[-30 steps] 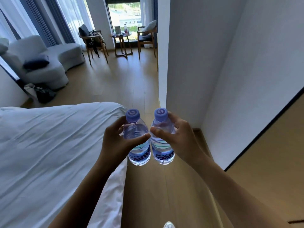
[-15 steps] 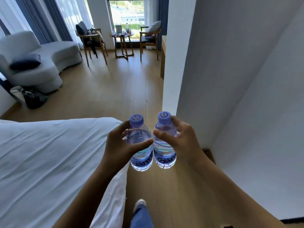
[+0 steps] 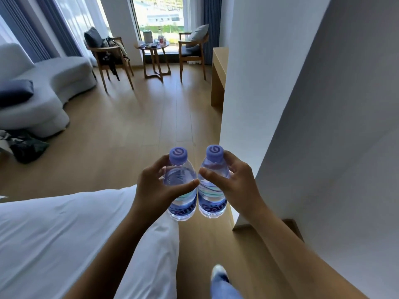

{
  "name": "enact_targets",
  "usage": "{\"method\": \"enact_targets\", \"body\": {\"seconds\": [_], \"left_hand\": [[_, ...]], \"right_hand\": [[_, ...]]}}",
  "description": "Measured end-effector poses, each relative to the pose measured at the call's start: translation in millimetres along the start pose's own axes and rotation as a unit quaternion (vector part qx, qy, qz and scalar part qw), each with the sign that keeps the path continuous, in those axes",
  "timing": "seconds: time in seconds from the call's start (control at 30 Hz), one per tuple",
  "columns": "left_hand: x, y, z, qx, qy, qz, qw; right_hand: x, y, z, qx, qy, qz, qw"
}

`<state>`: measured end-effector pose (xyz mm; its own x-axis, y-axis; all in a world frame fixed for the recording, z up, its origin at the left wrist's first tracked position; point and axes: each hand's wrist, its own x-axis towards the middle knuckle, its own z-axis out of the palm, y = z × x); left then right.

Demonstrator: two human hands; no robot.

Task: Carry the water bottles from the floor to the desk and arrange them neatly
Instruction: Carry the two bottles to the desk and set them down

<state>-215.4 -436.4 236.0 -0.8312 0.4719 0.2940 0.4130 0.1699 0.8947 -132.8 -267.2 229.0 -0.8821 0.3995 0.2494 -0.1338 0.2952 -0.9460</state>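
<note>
Bottles are up in the air in front of the person, one in each hand, upright and side by side, their lower bodies touching or nearly so; both have purple caps and blue labels. The left bottle [image 3: 181,186] hangs over the corner of the bed [image 3: 64,229], whose white edge runs down the left of a narrow strip of wooden floor [image 3: 151,117]. The right bottle [image 3: 212,184] hangs over that strip, which is bounded on the right by a white wall [image 3: 244,83] with a sharp outer corner just beyond the hands. Past the corner the floor widens into open room, with a desk [image 3: 219,67] jutting out from behind the wall, a sofa [image 3: 49,83] far left, and chairs and a small table [image 3: 153,52] by the window. The left hand [image 3: 155,188] is curled round its bottle, thumb across the front, fingers behind. The right hand [image 3: 237,186] grips likewise, thumb in front, fingertips near the cap. Most of the desk is hidden by the wall. A shoe [image 3: 218,274] and trouser leg show at the bottom edge, cut off. Label lettering is only partly readable.
</note>
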Motion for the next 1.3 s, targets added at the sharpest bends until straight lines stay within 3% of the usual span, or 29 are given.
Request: {"method": "enact_targets", "body": {"seconds": [0.73, 1.0, 1.3], "left_hand": [[427, -102, 60, -0.014, 0.026, -0.014, 0.999], [582, -164, 63, -0.023, 0.004, -0.006, 1.000], [769, -212, 46, -0.028, -0.065, 0.058, 0.996]], "right_hand": [[429, 112, -27, -0.005, 0.030, -0.024, 0.999], [569, 160, -15, -0.026, 0.051, -0.018, 0.998], [748, 189, 9, -0.022, 0.105, -0.015, 0.994]]}}
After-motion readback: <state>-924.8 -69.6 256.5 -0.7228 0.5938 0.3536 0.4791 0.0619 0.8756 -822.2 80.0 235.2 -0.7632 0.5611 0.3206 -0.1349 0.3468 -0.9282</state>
